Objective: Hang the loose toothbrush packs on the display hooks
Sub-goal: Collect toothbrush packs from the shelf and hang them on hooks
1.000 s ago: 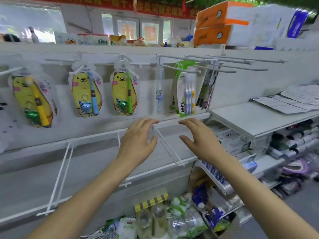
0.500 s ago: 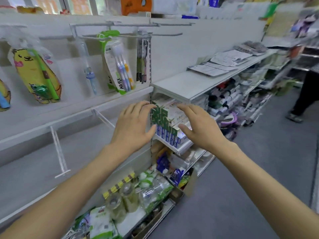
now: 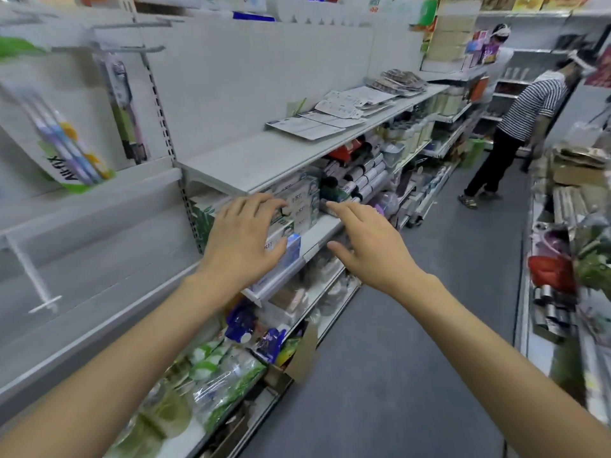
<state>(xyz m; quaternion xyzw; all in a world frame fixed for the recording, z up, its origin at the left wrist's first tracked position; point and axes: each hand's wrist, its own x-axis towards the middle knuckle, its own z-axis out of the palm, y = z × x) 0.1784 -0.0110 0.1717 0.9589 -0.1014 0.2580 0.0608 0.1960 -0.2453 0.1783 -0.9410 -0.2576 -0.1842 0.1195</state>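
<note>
Head view: we face a long white shelving run (image 3: 258, 160) along a grey aisle floor (image 3: 446, 292). Both hands are empty and held out in front of the boxed goods on the second shelf. The left hand (image 3: 244, 239) is spread, fingers slightly curled, just in front of a stack of white cartons (image 3: 297, 206); we cannot tell whether it touches them. The right hand (image 3: 367, 239) is open and flat, fingers extended, well clear of any pack.

Task items: flat packs that look like the loose toothbrush packs (image 3: 330, 117) lie in a loose overlapping row on the top shelf, well beyond both hands. The display hooks (image 3: 132, 49) sit at upper left; a three-brush pack (image 3: 62, 147) and a dark single pack (image 3: 127, 117) already hang there.

Risks, as we judge them: the packs overlap, so lifting one could drag its neighbours off the shelf edge. The frame is motion-blurred, so a hurried reach could knock the cartons. Threading a small hang-hole onto a long hook may miss and drop the pack.

Surroundings: a person in a striped shirt (image 3: 529, 104) stands far down the aisle, not obstructing. A cardboard flap (image 3: 304, 355) juts into the aisle at floor level, near our feet.
</note>
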